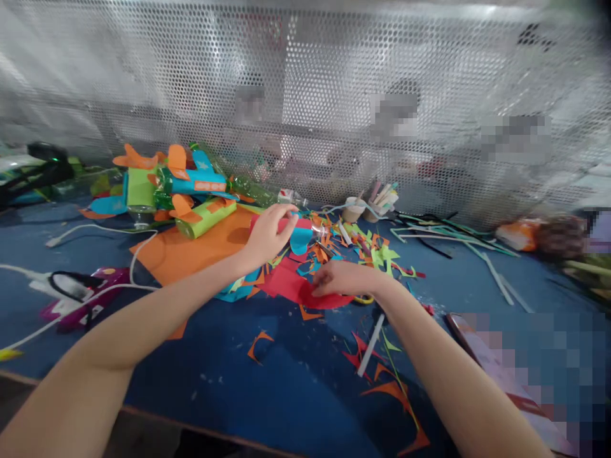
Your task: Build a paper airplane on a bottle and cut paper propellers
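Reaching forward with both bare arms over a dark blue desk [229, 381]. Taking as clock centre the red-wrapped clear plastic bottle [305, 224], lying on its side, with twelve straight ahead. Laying the left hand [270, 240] over that bottle, fingers bent, thumb and fingertips close together at its upper side; impossible to make out whether gripping or merely resting. Showing just below the fingertips: a rounded blue paper fin [300, 242].

Holding the right hand [347, 280] at four o'clock, fingers curled inward, tips down at a flat red paper piece [286, 284] at six; too blurred to judge whether pinching it or only touching. Peeping out beneath the right wrist: a yellow ring-shaped handle [365, 299].

Scattered about the bottle's neck toward three: many-coloured paper clippings [377, 251]. Lying at five: a narrow white strip [371, 346] and curved orange offcuts [396, 391]. Spread at nine: a large orange paper sheet [174, 257], partly under a lime-green paper tube [198, 224]. Resting at ten: a green plastic bottle dressed in blue and orange paper [188, 183]. Standing near two: pale cups [354, 211], one full of slim sticks.
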`<state>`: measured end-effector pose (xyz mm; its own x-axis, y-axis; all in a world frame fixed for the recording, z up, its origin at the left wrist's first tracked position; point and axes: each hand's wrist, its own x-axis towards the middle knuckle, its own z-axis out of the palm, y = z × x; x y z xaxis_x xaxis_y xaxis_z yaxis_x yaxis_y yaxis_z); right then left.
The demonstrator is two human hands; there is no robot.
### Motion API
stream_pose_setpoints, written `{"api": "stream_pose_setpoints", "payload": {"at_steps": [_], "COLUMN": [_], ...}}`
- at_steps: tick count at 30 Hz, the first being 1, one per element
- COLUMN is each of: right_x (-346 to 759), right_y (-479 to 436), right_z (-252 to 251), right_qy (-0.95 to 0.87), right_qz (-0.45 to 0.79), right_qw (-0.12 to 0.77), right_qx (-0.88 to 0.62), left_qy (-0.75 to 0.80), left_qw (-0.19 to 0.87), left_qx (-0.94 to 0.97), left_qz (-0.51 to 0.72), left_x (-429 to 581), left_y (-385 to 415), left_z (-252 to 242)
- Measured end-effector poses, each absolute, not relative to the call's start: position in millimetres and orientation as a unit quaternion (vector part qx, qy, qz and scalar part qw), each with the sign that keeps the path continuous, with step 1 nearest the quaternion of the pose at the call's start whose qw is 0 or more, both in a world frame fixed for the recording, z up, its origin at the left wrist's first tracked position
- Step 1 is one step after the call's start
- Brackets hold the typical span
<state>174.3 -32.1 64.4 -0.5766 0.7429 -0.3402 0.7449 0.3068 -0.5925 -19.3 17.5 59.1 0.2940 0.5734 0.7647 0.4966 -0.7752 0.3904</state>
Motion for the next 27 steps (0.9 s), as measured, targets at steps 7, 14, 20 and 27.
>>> {"api": "stream_pose_setpoints", "payload": {"at_steps": [7, 14, 20, 27], "right_x": [169.0, 189.8, 216.7, 215.9], "right_y": [-36.3, -42.7, -47.7, -68.8], "right_z": [49.8, 81.1, 60.7, 39.7], "right_qy": [0.745, 0.8, 0.843, 0.798], "right_qz": [-0.432, -0.333, 0.016, 0.084], "right_qw": [0.031, 0.068, 0.005, -0.028], "right_qx": [0.507, 0.494, 0.538, 0.596], "left_qy": [0.225, 0.236, 0.211, 0.198], "left_qw": [0.063, 0.107, 0.125, 0.143], "left_qx": [0.901, 0.946, 0.956, 0.954], "left_qz": [0.365, 0.193, 0.16, 0.175], "left_x": [-22.2, -34.2, -41.7, -43.3], "left_y": [-67.3, -90.9, -90.5, -92.0], "left_z": [53.2, 11.2, 7.6, 3.3]}}
